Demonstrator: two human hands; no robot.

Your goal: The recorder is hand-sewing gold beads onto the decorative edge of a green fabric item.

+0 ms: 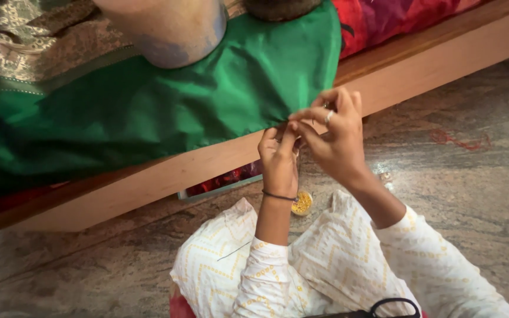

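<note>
both hands — left hand (pixel 279 154), right hand (pixel 332 132) — pinch the green cloth (pixel 166 112) hem together at the wooden frame (pixel 419 65) edge, mid-stitch; the next pull likely needs steady tension.

The left hand (pixel 279 158) and the right hand (pixel 332 134) meet at the lower edge of a glossy green fabric (pixel 166 100), fingertips pinched on its hem. The fabric drapes over a long pale wooden frame (pixel 148 182). A small round container of yellow beads (pixel 302 203) sits on the mottled stone floor (pixel 472 194) just below the left wrist.
</note>
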